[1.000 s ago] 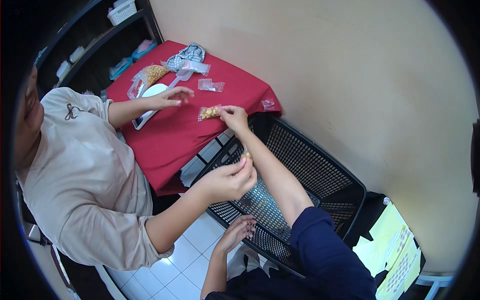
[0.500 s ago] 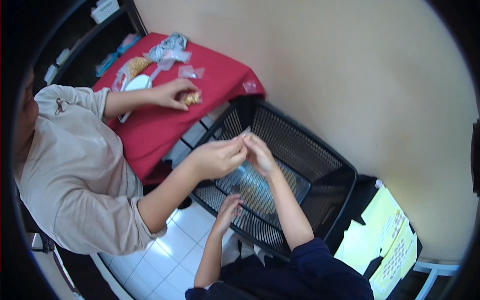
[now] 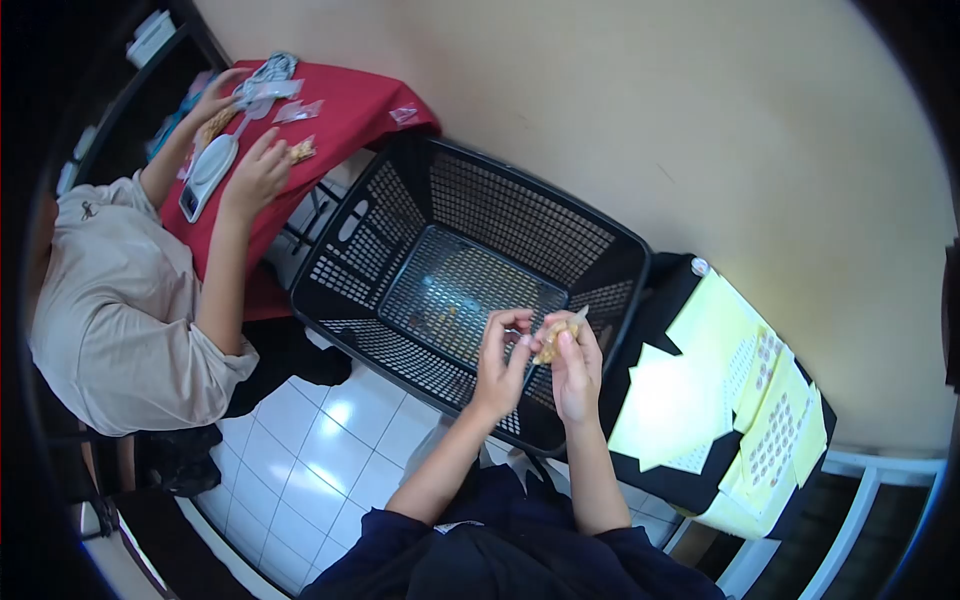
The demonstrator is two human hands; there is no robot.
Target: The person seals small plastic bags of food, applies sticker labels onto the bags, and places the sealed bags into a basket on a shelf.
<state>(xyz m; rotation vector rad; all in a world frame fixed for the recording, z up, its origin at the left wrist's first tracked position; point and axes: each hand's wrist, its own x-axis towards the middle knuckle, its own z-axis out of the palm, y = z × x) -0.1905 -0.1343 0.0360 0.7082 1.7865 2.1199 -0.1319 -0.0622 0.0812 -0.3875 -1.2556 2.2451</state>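
Note:
My right hand (image 3: 578, 375) is closed on a small clear bag of yellowish snack pieces (image 3: 550, 346), its plastic top sticking up past my fingers. My left hand (image 3: 503, 368) is beside the bag with thumb and fingers apart and curved; whether a fingertip touches the bag I cannot tell. Both hands are above the near right part of a large black plastic basket (image 3: 520, 210) with perforated walls. Some small yellowish shapes show at the bottom of the basket, too blurred to name.
To the left a co-worker in a beige shirt (image 3: 120, 320) reaches over a red-covered table (image 3: 350, 95) holding a white scale (image 3: 210, 170), small plastic bags (image 3: 298, 111) and a filled bag (image 3: 302, 150). Yellow sheets (image 3: 670, 410) with round stickers (image 3: 785, 435) lie on a black surface at right.
The small bag has passed from the co-worker's hand into my right hand, which has drawn back toward me. My left hand has come up beside it. The co-worker's arms are back at the red table.

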